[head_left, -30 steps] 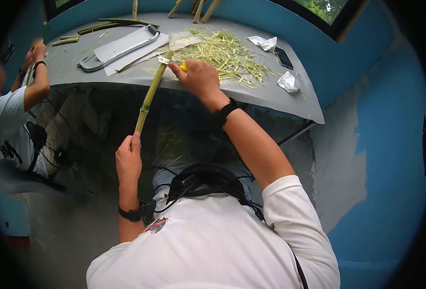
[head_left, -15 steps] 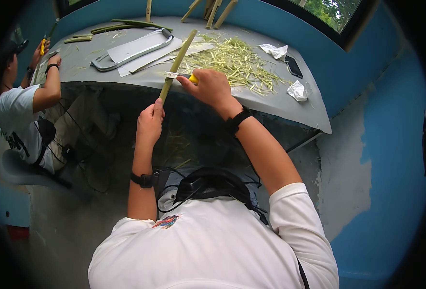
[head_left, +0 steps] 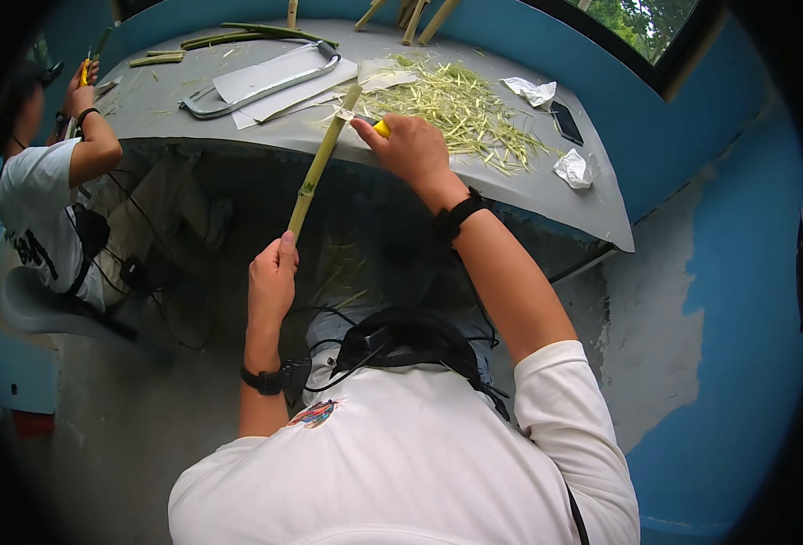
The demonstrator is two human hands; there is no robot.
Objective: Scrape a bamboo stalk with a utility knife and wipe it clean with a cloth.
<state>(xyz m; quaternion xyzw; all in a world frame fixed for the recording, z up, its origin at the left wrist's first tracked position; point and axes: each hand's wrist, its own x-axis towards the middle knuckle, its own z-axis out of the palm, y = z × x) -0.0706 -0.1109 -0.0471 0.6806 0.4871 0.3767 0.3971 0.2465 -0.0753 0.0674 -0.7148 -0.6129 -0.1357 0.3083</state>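
My left hand [head_left: 272,277] is closed around the lower end of a bamboo stick [head_left: 317,166], which slants up and to the right over the table's front edge. A node shows partway along the stick. My right hand [head_left: 412,153] grips a yellow-handled utility knife [head_left: 382,128]. Its blade lies against the stick's upper part, near the far end. Behind my right hand a heap of thin green-yellow bamboo shavings [head_left: 474,113] covers the table.
On the grey table [head_left: 147,113] lie a hacksaw [head_left: 265,92] on pale sheets, green bamboo pieces [head_left: 247,37], crumpled tissues [head_left: 572,169] and a black phone [head_left: 566,123]. Bamboo poles [head_left: 438,22] stand at the back. A seated co-worker [head_left: 43,191] works at the left with a yellow-handled tool.
My left hand has drawn the bamboo stick down toward me, exposing its node. The knife blade now rests nearer the stick's far end. The co-worker's hands have risen slightly.
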